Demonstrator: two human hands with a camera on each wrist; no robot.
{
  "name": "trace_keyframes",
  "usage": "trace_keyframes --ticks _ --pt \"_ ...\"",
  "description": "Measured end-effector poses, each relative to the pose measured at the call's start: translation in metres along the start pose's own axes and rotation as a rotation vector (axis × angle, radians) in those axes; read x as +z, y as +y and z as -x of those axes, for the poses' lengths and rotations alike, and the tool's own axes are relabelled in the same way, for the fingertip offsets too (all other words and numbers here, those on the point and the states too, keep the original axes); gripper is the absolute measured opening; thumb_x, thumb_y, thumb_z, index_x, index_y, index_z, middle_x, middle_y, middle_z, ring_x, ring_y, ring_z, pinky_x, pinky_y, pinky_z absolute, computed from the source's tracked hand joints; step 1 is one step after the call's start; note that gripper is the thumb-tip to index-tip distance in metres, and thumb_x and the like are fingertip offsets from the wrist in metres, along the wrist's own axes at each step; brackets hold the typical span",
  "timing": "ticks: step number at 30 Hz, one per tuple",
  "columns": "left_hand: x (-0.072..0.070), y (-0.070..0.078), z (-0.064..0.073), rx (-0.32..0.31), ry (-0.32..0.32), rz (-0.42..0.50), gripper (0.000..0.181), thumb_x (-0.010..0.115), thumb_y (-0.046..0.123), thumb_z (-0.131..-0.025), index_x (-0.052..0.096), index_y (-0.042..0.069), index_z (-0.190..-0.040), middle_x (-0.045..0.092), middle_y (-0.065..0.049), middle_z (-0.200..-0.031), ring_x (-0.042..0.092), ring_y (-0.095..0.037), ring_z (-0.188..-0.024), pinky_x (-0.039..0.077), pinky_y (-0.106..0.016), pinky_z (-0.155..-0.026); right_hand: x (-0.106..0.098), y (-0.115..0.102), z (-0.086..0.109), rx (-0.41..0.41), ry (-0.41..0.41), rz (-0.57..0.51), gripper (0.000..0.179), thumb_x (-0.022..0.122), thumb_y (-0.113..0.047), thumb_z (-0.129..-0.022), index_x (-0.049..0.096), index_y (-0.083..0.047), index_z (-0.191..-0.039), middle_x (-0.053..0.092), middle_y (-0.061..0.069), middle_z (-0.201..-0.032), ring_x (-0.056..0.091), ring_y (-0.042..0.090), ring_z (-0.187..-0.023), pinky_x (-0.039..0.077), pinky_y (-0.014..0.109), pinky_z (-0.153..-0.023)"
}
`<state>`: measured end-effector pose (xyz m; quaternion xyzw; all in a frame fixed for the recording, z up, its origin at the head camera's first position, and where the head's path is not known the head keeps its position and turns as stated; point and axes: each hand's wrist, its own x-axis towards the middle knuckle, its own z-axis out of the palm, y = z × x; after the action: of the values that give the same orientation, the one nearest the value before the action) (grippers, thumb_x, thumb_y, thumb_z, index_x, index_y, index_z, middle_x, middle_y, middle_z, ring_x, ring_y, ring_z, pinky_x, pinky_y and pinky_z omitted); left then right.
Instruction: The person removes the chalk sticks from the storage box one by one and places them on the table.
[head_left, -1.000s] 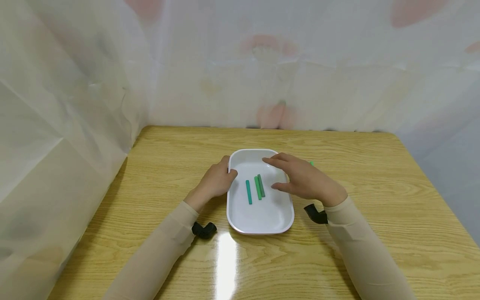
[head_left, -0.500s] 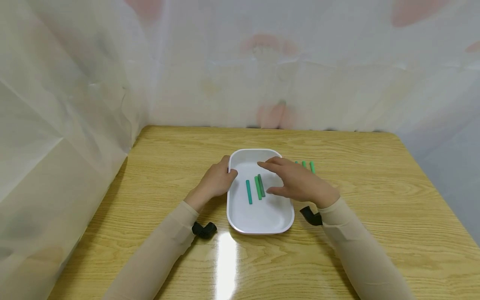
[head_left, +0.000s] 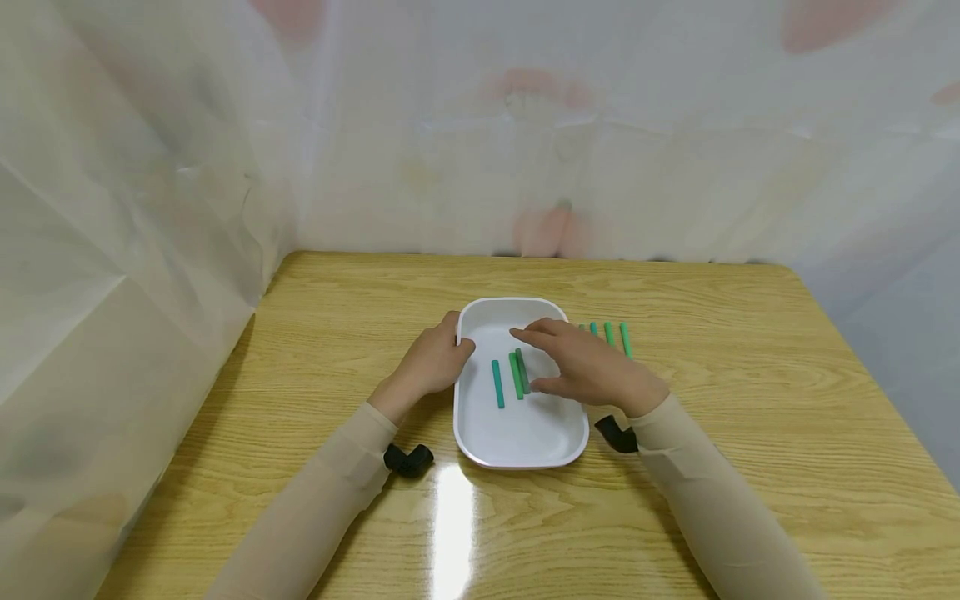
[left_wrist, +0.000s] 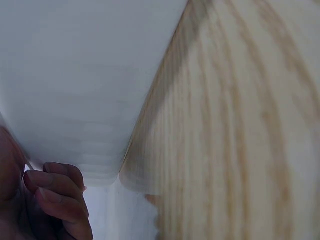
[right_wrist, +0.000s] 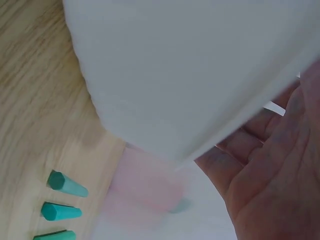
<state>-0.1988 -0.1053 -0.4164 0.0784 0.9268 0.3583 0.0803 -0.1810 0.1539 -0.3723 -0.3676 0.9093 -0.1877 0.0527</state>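
Note:
A white rectangular tray [head_left: 525, 437] with rounded corners sits on the wooden table. Inside lie three thin sticks: a teal stick [head_left: 498, 384], a bright green stick [head_left: 516, 376] and a dark green stick [head_left: 522, 371], the last two side by side. My left hand [head_left: 429, 358] grips the tray's left rim, thumb over the inside and fingers outside. Over the tray's right side hovers my right hand [head_left: 588, 360], fingers and thumb spread apart, nothing between them; its thumb tip is near the dark green stick. In the right wrist view its palm [right_wrist: 275, 185] shows beside the tray wall.
Several more green and teal sticks stand in a row on the table beyond my right hand, among them a light green stick [head_left: 626, 340]; my hand partly hides them. A pale plastic sheet [head_left: 450, 150] hangs behind the table [head_left: 360, 292] and along its left side.
My right hand has shifted left and slightly nearer over the tray, uncovering the row of sticks behind it. My left hand, the tray and the sticks have stayed put.

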Motion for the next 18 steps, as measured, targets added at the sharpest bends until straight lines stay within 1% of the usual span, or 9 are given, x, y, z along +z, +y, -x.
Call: trace_keyframes --ticks 10,18 --pt "0.001 -0.001 0.000 -0.009 -0.005 0.001 0.052 0.047 0.026 -0.105 0.040 0.005 -0.152 0.068 -0.019 -0.127 0.072 -0.023 -0.092 0.058 -0.034 -0.071 0.009 0.001 -0.003 -0.029 -0.004 0.040 0.077 0.085 -0.030 -0.087 0.051 -0.011 -0.153 0.056 0.012 -0.146 0.057 0.027 -0.131 0.052 0.043 -0.105" --pt "0.001 0.000 0.000 -0.006 -0.010 0.004 0.053 0.046 0.026 -0.105 0.039 0.004 -0.153 0.068 -0.019 -0.126 0.072 -0.023 -0.090 0.057 -0.033 -0.068 0.014 0.003 -0.005 -0.048 0.009 0.066 0.078 0.087 -0.030 -0.085 0.051 -0.010 -0.152 0.057 0.012 -0.144 0.057 0.027 -0.129 0.052 0.043 -0.105"
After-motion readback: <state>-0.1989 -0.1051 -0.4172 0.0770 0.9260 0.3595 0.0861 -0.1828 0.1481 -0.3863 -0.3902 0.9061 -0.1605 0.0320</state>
